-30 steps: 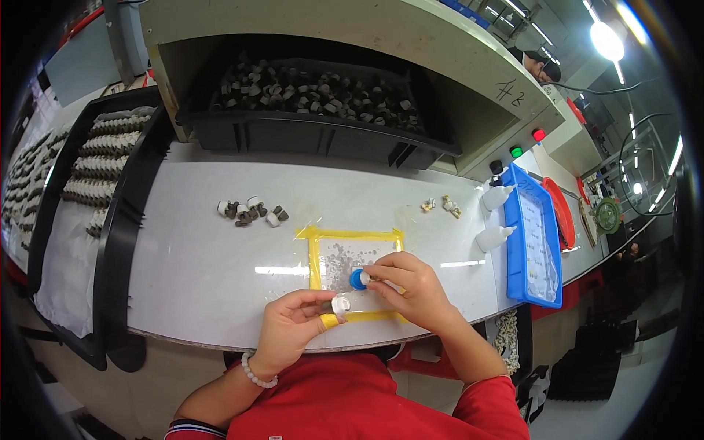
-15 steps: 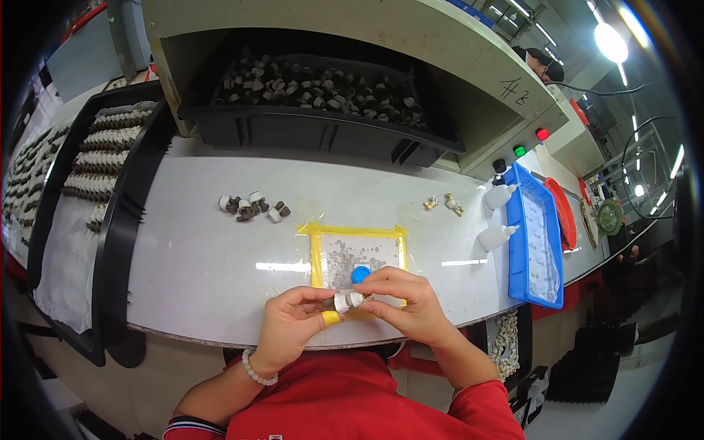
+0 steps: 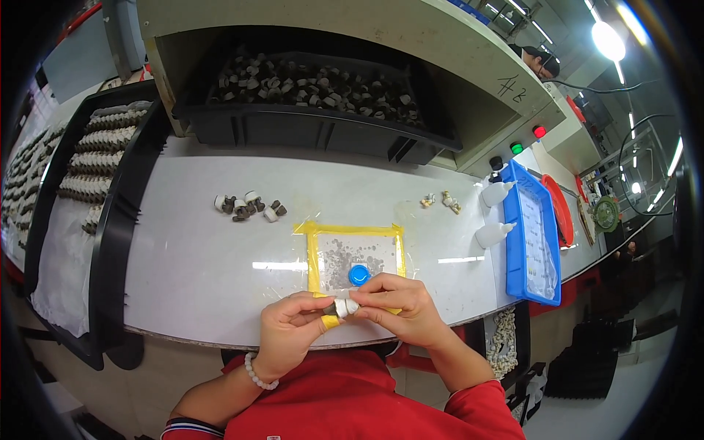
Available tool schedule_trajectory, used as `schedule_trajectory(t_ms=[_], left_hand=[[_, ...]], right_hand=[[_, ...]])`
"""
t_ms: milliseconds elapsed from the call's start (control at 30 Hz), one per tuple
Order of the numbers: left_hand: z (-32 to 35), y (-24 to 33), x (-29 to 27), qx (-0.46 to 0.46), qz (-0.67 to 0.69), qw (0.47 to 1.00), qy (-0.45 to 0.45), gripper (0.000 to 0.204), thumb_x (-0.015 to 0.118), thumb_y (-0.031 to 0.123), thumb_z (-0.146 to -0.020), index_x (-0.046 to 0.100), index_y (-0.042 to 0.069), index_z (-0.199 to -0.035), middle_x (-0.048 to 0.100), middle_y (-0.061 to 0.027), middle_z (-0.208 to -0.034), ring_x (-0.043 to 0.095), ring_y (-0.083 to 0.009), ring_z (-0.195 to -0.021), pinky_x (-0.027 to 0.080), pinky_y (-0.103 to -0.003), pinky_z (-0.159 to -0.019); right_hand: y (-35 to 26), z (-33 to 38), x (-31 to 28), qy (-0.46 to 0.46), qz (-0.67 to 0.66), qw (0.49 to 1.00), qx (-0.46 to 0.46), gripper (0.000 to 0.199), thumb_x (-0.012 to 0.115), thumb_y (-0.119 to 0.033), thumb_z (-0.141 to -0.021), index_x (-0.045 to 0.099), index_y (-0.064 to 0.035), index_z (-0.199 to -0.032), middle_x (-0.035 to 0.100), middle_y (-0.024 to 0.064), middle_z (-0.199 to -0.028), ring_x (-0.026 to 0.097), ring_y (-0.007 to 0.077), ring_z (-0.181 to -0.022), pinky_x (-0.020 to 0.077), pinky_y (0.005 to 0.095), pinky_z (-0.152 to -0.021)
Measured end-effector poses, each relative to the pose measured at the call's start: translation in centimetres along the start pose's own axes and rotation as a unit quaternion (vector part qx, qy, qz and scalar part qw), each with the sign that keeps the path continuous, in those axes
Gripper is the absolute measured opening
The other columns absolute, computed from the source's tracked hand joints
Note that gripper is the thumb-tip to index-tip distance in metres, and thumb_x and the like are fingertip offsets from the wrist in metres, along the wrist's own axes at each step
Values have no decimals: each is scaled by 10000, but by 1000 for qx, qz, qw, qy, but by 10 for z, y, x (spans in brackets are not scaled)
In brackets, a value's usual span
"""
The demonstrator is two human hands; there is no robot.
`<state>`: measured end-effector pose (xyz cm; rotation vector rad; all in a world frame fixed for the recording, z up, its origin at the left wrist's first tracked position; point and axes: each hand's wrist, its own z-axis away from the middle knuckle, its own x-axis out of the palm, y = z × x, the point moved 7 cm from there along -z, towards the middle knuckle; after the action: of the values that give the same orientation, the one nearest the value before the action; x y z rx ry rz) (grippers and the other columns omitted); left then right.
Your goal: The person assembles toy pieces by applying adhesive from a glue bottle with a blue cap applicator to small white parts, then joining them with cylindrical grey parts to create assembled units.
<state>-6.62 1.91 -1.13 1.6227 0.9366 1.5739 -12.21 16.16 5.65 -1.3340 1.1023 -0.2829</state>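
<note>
White cylinder part (image 3: 345,306) (axis lying crosswise) sits pinched between left hand (image 3: 290,330) and right hand (image 3: 400,308) fingertips.

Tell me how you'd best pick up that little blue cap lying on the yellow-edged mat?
Probably from straight above, pinching the round rim of the blue cap with two fingertips on opposite sides. It lies flat on the yellow-edged mat, low and disc-like, with clear space around it; both hands sit just nearer, so approach from above.

Bright, even overhead light, ceiling lamp (image 3: 607,40) flaring upper right, glare streaks on the white desk (image 3: 183,249), strong fisheye bending, dark vignetted corners, centre sharp.
</note>
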Motion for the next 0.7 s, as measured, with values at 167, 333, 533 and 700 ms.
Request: schedule_trajectory(t_ms=[167,333,533,700], left_hand=[[2,-3,0,-6,-22,1000,-10,251,621,-142,-786,608,-89,-1030,601,-124,-1027,626,-201,-962,530,-291,-867],[0,-3,4,-55,7,998,-5,185,617,-144,-786,620,-84,-961,609,-123,-1035,626,-199,-959,528,-286,-870],[12,57,-24,139,-450,881,27,282,706,-57,-692,609,-38,-956,617,-132,-924,622,-249,-792,513,-313,-706],[29,88,-66,200,-604,759,140,298,680,-83,-658,594,-29,-938,589,-145,-868,565,-316,-814,476,-367,-727]], right_hand=[[-2,-2,0,-26,5,999,-29,247,721,-10,-748,699,-6,-994,657,93,-879,625,165,-754,493,248,-640],[12,-2,1,-68,-67,995,5,250,719,-59,-767,684,4,-1006,664,109,-912,635,205,-811,498,282,-725],[44,-15,-88,103,184,977,30,221,667,-60,-794,663,6,-1005,653,129,-977,628,245,-875,488,317,-795],[87,-19,-161,251,388,886,39,271,653,-36,-762,659,-12,-1031,639,141,-996,602,291,-920,481,338,-816]])
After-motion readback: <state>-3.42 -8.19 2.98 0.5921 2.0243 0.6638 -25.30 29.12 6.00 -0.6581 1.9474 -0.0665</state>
